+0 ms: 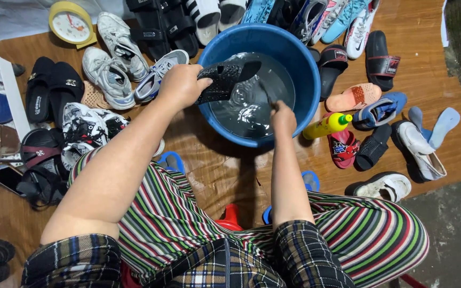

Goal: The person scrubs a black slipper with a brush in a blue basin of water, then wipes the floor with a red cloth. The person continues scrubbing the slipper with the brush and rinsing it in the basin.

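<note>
Keep your left hand (181, 85) clenched on the black slipper (224, 80) over the blue basin (300, 64); your right hand (283, 118) grips what looks like a brush.

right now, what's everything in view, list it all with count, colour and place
basin: one, blue, holding water, centre
perforated slipper: one, black, over the basin's left rim
brush: one, thin and dark, dipped in the water; details unclear
bottle: one, yellow with green cap, lying right of the basin
clock: one, yellow-rimmed, top left
sneakers: several, grey-white, left of the basin
slides and sandals: many, mixed colours, right of the basin
stool: one, red, between the knees
wooden floor: brown, under everything
left hand: grips the perforated slipper
right hand: holds the brush
</note>
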